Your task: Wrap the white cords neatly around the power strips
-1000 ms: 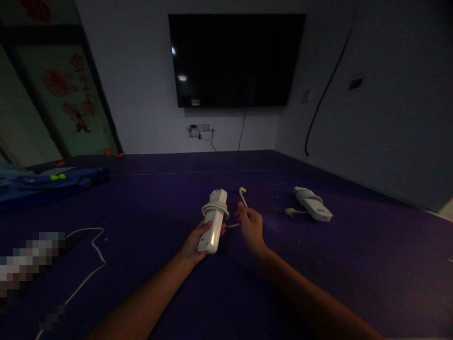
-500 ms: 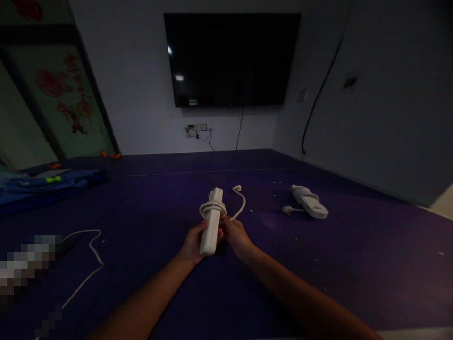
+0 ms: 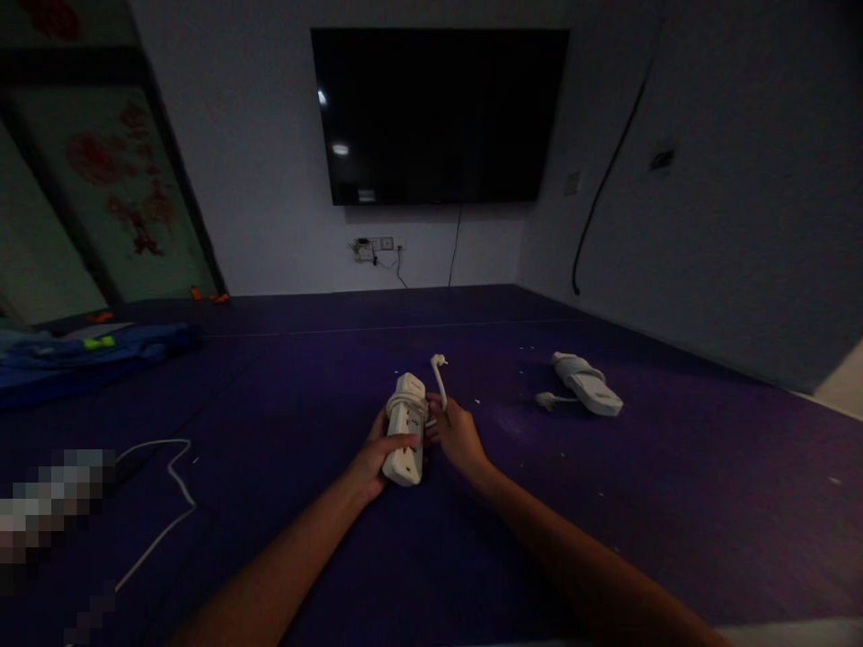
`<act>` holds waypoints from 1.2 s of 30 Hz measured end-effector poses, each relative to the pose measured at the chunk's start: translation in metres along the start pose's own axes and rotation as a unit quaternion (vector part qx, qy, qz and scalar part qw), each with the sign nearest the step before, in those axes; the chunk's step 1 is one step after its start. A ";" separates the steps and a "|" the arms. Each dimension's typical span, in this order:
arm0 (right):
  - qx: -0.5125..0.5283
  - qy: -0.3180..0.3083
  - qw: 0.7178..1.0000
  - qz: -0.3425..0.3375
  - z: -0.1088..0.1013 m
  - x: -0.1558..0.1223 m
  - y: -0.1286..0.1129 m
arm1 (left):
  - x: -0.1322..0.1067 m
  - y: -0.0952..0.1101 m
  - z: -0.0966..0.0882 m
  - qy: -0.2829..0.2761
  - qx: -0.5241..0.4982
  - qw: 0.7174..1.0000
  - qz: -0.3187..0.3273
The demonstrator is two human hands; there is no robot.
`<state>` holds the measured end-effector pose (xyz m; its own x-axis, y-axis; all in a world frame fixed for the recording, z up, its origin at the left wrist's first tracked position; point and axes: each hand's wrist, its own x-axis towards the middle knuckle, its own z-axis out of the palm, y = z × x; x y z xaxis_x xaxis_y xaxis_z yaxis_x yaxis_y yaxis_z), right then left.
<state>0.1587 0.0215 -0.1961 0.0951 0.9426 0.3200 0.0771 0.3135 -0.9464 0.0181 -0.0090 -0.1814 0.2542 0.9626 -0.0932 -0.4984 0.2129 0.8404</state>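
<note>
A white power strip (image 3: pixel 405 458) is held up at the centre, its socket face turned toward me. Its cord (image 3: pixel 407 402) is wound in loops around the far half. My left hand (image 3: pixel 375 456) grips the strip's near half, thumb across the socket face. At the strip's right side, my right hand (image 3: pixel 458 438) is closed on the cord near its free end. From those fingers a short length of cord rises, ending in a plug (image 3: pixel 440 361). Part of the right fingers is hidden behind the strip.
A second white power strip (image 3: pixel 597 393), cord wrapped round it, lies to the right on the purple surface (image 3: pixel 324 368). At left are a thin white cable (image 3: pixel 181 472), a blurred-out patch and blue fabric (image 3: pixel 148 343). A television (image 3: pixel 438 117) hangs on the far wall.
The power strip has rolled from edge-on to show its sockets, and my left thumb now lies across it. My right hand has drawn the cord's free end in, leaving the plug closer and upright.
</note>
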 end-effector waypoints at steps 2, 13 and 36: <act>0.003 0.002 1.000 -0.015 -0.003 0.003 -0.001 | 0.001 -0.001 0.001 0.000 0.000 1.000 0.007; 0.143 0.102 0.984 0.025 -0.015 0.020 0.000 | -0.005 0.003 0.002 -0.065 -0.138 0.988 -0.030; 0.151 -0.038 0.987 0.039 0.003 0.008 0.006 | -0.002 0.005 -0.008 -0.071 -0.150 0.983 -0.078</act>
<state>0.1568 0.0311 -0.1995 0.0134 0.9673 0.2531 -0.2273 0.2495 -0.9413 0.0090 -0.0084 -0.1814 0.4498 0.8858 -0.1144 -0.6608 0.4162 0.6245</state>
